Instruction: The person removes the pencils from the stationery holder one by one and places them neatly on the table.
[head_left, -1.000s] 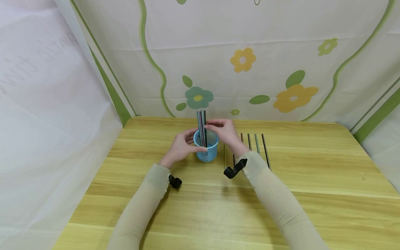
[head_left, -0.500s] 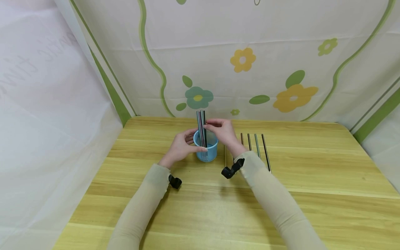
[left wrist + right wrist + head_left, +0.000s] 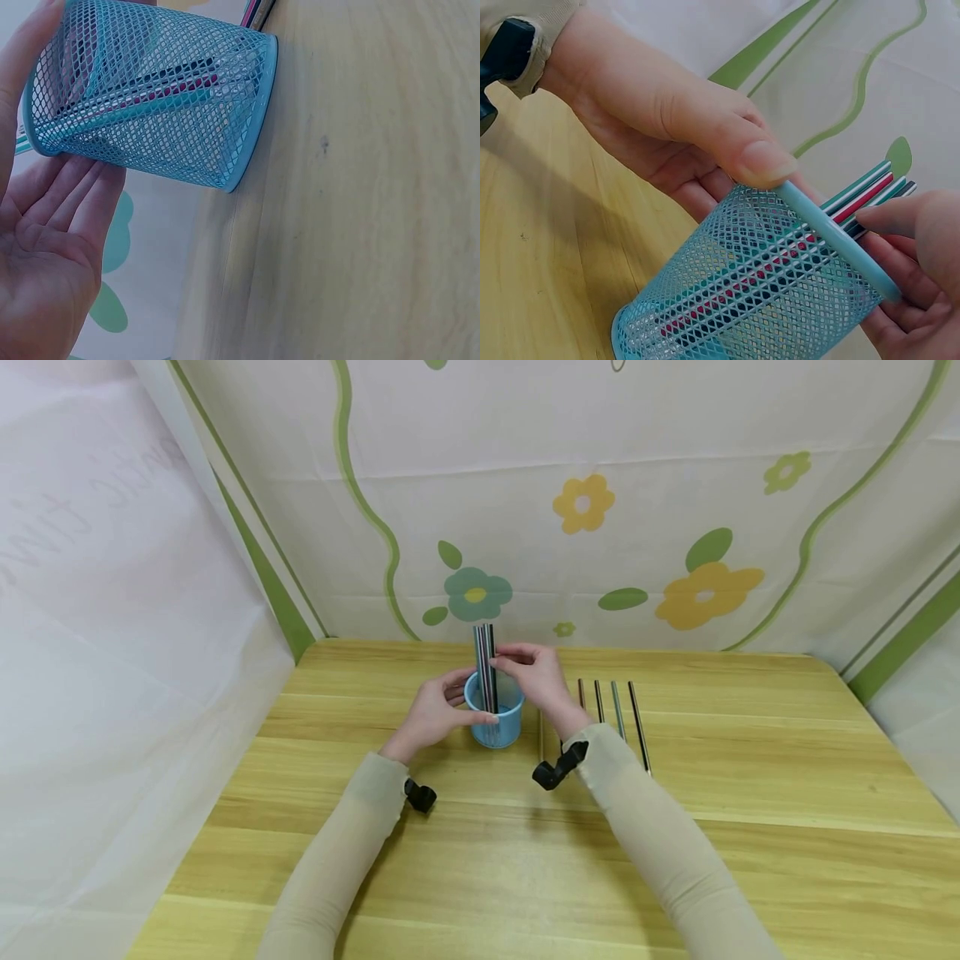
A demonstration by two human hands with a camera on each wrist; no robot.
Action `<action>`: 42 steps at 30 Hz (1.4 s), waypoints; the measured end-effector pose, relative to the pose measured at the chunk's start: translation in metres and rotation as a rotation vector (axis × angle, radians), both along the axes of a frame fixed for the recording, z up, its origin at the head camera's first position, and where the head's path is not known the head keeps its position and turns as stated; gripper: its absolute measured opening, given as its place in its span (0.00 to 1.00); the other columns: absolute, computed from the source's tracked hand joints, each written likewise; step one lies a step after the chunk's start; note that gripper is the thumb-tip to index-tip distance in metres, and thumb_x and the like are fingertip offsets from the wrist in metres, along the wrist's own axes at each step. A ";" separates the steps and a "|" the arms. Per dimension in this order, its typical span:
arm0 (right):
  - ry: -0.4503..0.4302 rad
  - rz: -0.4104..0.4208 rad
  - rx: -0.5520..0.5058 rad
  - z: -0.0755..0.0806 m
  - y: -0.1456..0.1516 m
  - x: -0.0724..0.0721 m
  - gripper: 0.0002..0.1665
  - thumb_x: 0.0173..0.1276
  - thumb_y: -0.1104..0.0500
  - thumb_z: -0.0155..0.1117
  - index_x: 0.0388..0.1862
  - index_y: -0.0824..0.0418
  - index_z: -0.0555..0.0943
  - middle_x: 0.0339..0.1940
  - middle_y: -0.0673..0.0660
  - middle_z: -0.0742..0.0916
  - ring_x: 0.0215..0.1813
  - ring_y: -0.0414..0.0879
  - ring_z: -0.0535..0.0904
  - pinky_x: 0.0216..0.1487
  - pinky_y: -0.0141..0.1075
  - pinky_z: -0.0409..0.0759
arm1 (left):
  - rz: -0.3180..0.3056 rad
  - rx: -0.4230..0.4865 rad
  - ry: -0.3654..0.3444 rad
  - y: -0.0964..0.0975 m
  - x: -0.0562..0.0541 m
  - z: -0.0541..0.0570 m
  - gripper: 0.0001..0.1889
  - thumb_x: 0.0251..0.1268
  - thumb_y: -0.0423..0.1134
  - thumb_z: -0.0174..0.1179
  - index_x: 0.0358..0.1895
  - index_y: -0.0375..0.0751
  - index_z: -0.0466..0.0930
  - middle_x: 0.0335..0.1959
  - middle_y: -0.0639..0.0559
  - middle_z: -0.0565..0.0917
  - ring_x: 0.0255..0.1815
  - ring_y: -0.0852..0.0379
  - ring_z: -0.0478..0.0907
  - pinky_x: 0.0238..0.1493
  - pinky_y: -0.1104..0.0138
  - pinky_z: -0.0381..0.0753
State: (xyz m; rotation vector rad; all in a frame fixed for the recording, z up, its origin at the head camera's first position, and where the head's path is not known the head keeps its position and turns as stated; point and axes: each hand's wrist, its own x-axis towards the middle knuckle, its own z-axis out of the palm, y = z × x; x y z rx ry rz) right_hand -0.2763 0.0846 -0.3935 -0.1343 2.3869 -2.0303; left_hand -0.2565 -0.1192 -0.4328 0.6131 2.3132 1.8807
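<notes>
A light-blue mesh pencil cup (image 3: pixel 510 727) stands on the table, and a bundle of slim striped pencils (image 3: pixel 483 664) in black, red and teal rises out of it. My left hand (image 3: pixel 435 710) grips the cup from the left, thumb over the near rim and fingers behind; the right wrist view shows that left thumb (image 3: pixel 769 161) on the rim. At the bundle's right side, my right hand (image 3: pixel 536 677) pinches a dark pencil above the rim. Through the mesh, the pencils' lower ends (image 3: pixel 180 90) lean together inside the cup. Some right-hand fingers are hidden.
More pencils (image 3: pixel 637 718) lie in a row right of the cup, partly under my right forearm. The wooden table (image 3: pixel 480 877) ends at a white flowered cloth (image 3: pixel 517 435) behind. Another cloth (image 3: pixel 112 652) hangs at the left.
The right wrist and forearm have shifted slightly left, and the pencil tops have moved a little. My left hand and the cup stay in place.
</notes>
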 end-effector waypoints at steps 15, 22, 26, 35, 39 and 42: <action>0.022 -0.043 -0.067 0.010 0.005 0.005 0.18 0.69 0.56 0.74 0.56 0.59 0.87 0.50 0.54 0.88 0.53 0.47 0.83 0.59 0.44 0.81 | 0.009 -0.014 -0.010 0.001 0.001 0.003 0.41 0.49 0.40 0.83 0.70 0.43 0.75 0.62 0.52 0.81 0.61 0.55 0.79 0.63 0.63 0.78; 0.047 -0.073 -0.131 0.015 0.007 0.004 0.18 0.68 0.58 0.75 0.55 0.62 0.86 0.49 0.56 0.89 0.49 0.49 0.85 0.55 0.42 0.85 | 0.012 -0.016 -0.010 0.001 0.001 0.003 0.41 0.49 0.39 0.83 0.70 0.42 0.74 0.63 0.51 0.80 0.62 0.53 0.79 0.64 0.63 0.77; 0.063 -0.079 -0.148 0.017 0.010 0.004 0.19 0.67 0.58 0.75 0.54 0.63 0.86 0.47 0.58 0.89 0.47 0.50 0.86 0.55 0.45 0.85 | 0.013 -0.025 -0.008 0.001 0.001 0.002 0.42 0.49 0.40 0.83 0.70 0.42 0.74 0.63 0.51 0.80 0.62 0.54 0.79 0.64 0.64 0.77; 0.080 -0.102 -0.169 0.022 0.016 0.005 0.19 0.67 0.59 0.75 0.55 0.65 0.86 0.47 0.59 0.89 0.45 0.49 0.86 0.53 0.44 0.85 | 0.019 -0.023 -0.016 0.001 0.001 0.001 0.43 0.47 0.42 0.83 0.70 0.42 0.75 0.62 0.52 0.81 0.61 0.55 0.79 0.63 0.65 0.78; 0.081 -0.121 -0.192 0.026 0.019 0.005 0.20 0.67 0.59 0.75 0.55 0.66 0.85 0.48 0.60 0.88 0.45 0.50 0.86 0.54 0.45 0.85 | 0.024 -0.028 -0.012 0.000 0.001 0.000 0.43 0.47 0.42 0.84 0.70 0.43 0.75 0.61 0.53 0.81 0.60 0.56 0.79 0.62 0.65 0.78; 0.082 -0.145 -0.235 0.028 0.021 0.004 0.20 0.66 0.60 0.76 0.54 0.66 0.85 0.47 0.61 0.88 0.43 0.50 0.87 0.52 0.42 0.86 | 0.026 -0.029 -0.012 0.000 0.001 0.000 0.43 0.47 0.42 0.84 0.70 0.43 0.75 0.61 0.54 0.81 0.60 0.57 0.79 0.62 0.66 0.78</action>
